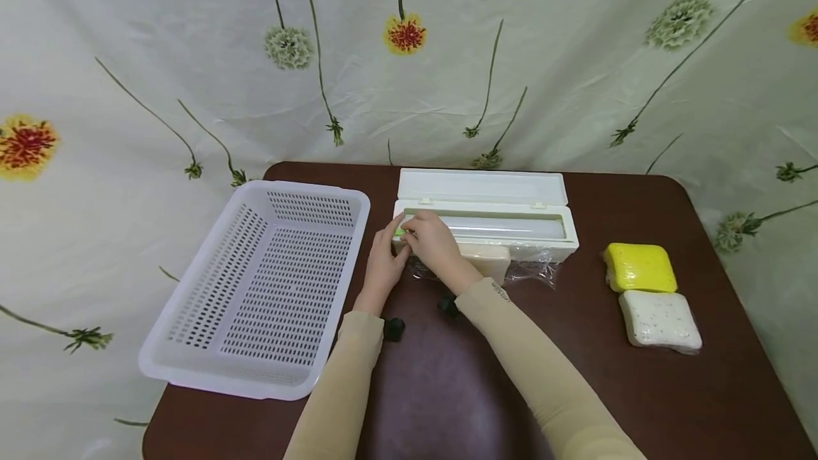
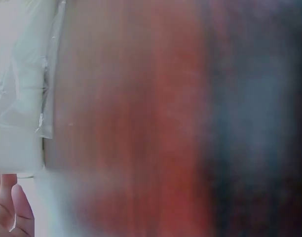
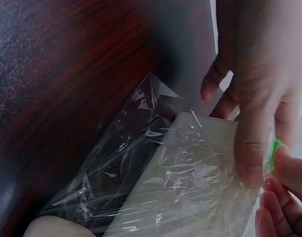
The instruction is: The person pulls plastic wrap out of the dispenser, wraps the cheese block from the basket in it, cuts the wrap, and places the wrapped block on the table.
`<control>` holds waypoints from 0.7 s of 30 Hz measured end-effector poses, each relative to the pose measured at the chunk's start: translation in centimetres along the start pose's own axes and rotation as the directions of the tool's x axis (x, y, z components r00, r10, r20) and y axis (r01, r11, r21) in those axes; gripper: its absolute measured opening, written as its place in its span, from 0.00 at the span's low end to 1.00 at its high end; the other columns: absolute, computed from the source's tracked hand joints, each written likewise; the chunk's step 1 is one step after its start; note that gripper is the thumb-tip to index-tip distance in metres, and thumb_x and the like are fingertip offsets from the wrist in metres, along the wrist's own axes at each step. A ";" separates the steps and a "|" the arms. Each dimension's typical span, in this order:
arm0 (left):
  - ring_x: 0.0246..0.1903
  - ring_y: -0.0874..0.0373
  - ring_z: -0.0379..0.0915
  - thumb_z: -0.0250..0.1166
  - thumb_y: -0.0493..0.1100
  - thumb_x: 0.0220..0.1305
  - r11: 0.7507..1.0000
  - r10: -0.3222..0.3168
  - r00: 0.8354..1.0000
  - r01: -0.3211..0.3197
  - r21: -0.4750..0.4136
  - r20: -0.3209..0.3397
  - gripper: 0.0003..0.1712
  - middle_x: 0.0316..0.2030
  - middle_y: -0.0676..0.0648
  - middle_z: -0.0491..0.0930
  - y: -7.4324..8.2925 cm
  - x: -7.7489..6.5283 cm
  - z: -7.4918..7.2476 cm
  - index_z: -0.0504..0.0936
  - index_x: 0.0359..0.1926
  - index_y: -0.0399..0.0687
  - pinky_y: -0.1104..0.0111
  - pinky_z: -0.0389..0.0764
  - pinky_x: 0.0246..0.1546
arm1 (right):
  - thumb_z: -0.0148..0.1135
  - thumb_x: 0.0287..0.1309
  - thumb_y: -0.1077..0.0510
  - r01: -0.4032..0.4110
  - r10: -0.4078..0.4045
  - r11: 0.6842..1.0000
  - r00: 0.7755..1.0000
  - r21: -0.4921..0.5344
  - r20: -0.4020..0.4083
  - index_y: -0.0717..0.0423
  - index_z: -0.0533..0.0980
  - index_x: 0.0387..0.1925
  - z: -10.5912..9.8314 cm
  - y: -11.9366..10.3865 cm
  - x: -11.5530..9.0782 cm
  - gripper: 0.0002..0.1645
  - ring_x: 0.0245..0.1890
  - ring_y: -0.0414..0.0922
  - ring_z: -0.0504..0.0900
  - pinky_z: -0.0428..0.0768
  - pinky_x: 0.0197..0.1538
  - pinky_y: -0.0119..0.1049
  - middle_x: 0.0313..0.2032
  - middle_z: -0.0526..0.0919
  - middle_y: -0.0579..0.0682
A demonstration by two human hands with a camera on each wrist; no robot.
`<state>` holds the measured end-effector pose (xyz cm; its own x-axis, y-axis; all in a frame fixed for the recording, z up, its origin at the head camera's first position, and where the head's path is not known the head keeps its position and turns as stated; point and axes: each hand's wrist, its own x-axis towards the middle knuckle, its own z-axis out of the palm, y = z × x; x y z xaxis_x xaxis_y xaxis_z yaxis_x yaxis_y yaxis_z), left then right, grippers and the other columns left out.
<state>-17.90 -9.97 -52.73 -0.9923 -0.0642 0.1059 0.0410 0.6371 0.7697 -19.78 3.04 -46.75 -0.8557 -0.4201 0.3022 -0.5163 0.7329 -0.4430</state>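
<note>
A white cling film dispenser box (image 1: 556,250) lies across the table, its lid (image 1: 482,187) raised and a pale roll (image 1: 498,226) inside. Clear film (image 3: 190,168) drapes down its front onto the table. A cream block (image 1: 488,259) sits against the front, partly hidden by my right forearm. My left hand (image 1: 381,261) grips the box's left end, thumb (image 3: 251,153) pressed on the film-covered front. Beside it my right hand (image 1: 437,243) pinches a small green slider (image 3: 274,154) at that end between thumb and fingers. In the left wrist view, mostly blurred, fingers (image 2: 13,212) show at the bottom left.
A white perforated basket (image 1: 243,383) stands on the left, close to my left forearm. At the right, a yellow block (image 1: 639,268) and a white speckled block (image 1: 661,319), both in clear wrap, lie together. Behind the brown table (image 1: 613,389) hangs a flowered curtain (image 1: 575,91).
</note>
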 end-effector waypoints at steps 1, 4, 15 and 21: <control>0.56 0.40 0.71 0.63 0.43 0.69 1.000 0.000 1.000 0.000 0.002 0.004 0.33 0.65 0.37 0.66 0.1 0.0 -0.1 0.65 0.72 0.58 0.46 0.75 0.53 | 0.67 0.61 0.58 -0.003 0.003 1.000 1.000 -0.003 0.002 0.59 0.85 0.43 0.1 0.1 0.0 0.11 0.37 0.47 0.80 0.82 0.41 0.35 0.36 0.81 0.52; 0.64 0.41 0.65 0.63 0.41 0.68 1.000 0.010 1.000 -0.010 -0.014 0.024 0.28 0.66 0.38 0.67 0.2 0.2 -0.3 0.71 0.68 0.52 0.45 0.71 0.61 | 0.67 0.61 0.57 -0.012 0.012 1.000 1.000 -0.005 0.007 0.58 0.85 0.43 0.2 0.2 0.1 0.11 0.35 0.46 0.79 0.80 0.39 0.34 0.34 0.80 0.52; 0.56 0.39 0.71 0.65 0.46 0.67 0.999 0.025 0.999 -0.026 0.029 0.039 0.24 0.64 0.37 0.66 0.2 0.3 -0.7 0.75 0.63 0.52 0.46 0.75 0.53 | 0.68 0.61 0.55 0.024 -0.022 0.999 0.999 -0.040 0.035 0.60 0.86 0.40 -0.5 0.9 0.5 0.12 0.34 0.47 0.80 0.81 0.39 0.35 0.35 0.82 0.52; 0.54 0.41 0.72 0.64 0.47 0.67 0.998 0.034 0.999 -0.036 0.046 0.042 0.24 0.64 0.38 0.67 0.2 0.2 -0.6 0.75 0.63 0.57 0.47 0.75 0.50 | 0.68 0.60 0.56 0.043 -0.041 0.999 0.997 -0.028 0.072 0.60 0.86 0.37 -1.2 1.3 0.5 0.10 0.35 0.47 0.82 0.82 0.40 0.36 0.36 0.84 0.53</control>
<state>-17.98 -10.30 -52.15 -0.9943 -0.0099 0.1059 0.0716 0.6737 0.7355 -20.86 4.45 -46.17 -0.8342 -0.4871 0.2586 -0.5515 0.7291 -0.4054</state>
